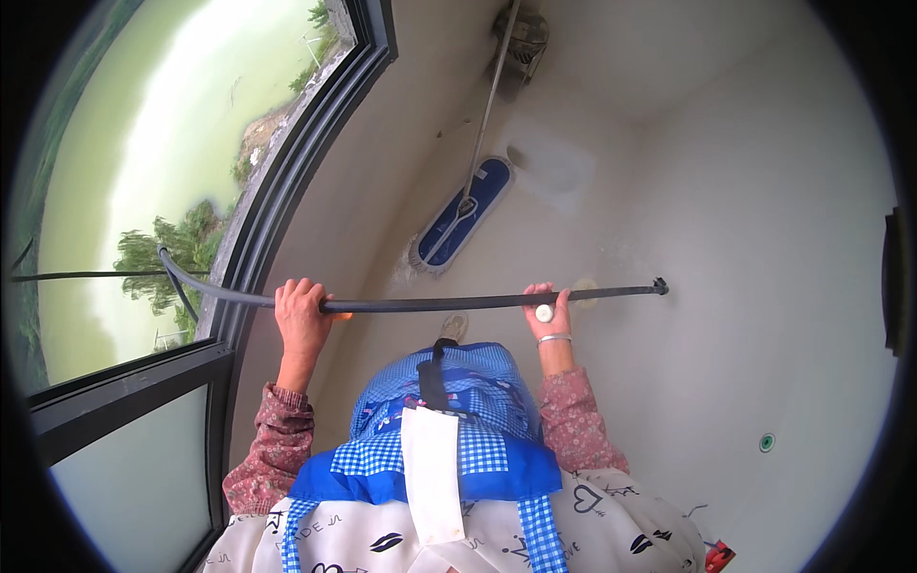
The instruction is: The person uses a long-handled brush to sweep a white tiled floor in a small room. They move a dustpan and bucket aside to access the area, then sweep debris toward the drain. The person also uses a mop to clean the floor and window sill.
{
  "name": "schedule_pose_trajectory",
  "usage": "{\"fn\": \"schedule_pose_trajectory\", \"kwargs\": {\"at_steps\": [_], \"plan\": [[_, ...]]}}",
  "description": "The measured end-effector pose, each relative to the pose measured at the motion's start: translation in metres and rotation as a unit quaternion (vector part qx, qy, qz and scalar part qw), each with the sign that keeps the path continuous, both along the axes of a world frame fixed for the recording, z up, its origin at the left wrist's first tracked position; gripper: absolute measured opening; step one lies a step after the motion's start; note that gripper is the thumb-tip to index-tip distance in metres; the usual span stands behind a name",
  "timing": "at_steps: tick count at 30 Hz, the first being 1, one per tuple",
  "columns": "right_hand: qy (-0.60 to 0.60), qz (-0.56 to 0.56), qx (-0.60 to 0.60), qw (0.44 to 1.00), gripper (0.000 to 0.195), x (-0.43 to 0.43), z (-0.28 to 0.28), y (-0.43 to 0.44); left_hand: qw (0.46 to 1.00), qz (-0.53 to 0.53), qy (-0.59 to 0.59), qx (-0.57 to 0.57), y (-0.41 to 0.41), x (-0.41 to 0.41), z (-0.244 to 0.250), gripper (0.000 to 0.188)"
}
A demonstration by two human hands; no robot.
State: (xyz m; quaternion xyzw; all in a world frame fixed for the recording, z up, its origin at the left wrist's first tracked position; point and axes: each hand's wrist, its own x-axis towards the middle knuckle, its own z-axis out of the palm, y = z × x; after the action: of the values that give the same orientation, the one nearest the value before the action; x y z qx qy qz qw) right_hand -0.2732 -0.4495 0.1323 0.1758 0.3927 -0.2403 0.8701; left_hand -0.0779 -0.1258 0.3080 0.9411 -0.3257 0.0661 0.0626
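Observation:
A long dark pole (430, 304) lies crosswise in front of me, curving at its left end out through the open window. My left hand (302, 315) is closed around the pole close to the window frame; something orange shows beside its fingers. My right hand (548, 311) grips the pole farther right, with a white round-ended item (544, 314) against the palm; what that item is, I cannot tell. The pole's right end has a small dark fitting (660, 286) close to the pale wall. Below lies a flat dust mop (466, 215) with a blue head and pale fringe.
The dark window frame (286, 154) runs along my left, with greenish water and trees outside. The mop's thin handle (494, 86) reaches toward a metal-and-dark object (521, 36) at the top. A shoe (454, 326) shows below the pole. Something red (718, 556) is at the lower right.

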Motion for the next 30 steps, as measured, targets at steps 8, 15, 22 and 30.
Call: {"fn": "schedule_pose_trajectory", "kwargs": {"at_steps": [8,15,22,30], "plan": [[0.155,0.106,0.118,0.975,0.059,0.042,-0.121,0.061,0.981,-0.067,0.158,0.091,0.031,-0.016,0.008,0.036],[0.184,0.217,0.156,0.946,0.048,0.058,-0.137,0.112,0.977,-0.005,0.184,0.109,0.044,-0.024,0.026,0.037],[0.153,0.225,0.219,0.937,0.044,0.115,-0.162,0.162,0.976,-0.021,0.162,0.144,0.044,0.017,0.027,0.033],[0.175,0.25,0.206,0.93,0.039,0.12,-0.178,0.176,0.982,-0.092,0.116,0.121,0.017,0.063,0.03,0.022]]}}
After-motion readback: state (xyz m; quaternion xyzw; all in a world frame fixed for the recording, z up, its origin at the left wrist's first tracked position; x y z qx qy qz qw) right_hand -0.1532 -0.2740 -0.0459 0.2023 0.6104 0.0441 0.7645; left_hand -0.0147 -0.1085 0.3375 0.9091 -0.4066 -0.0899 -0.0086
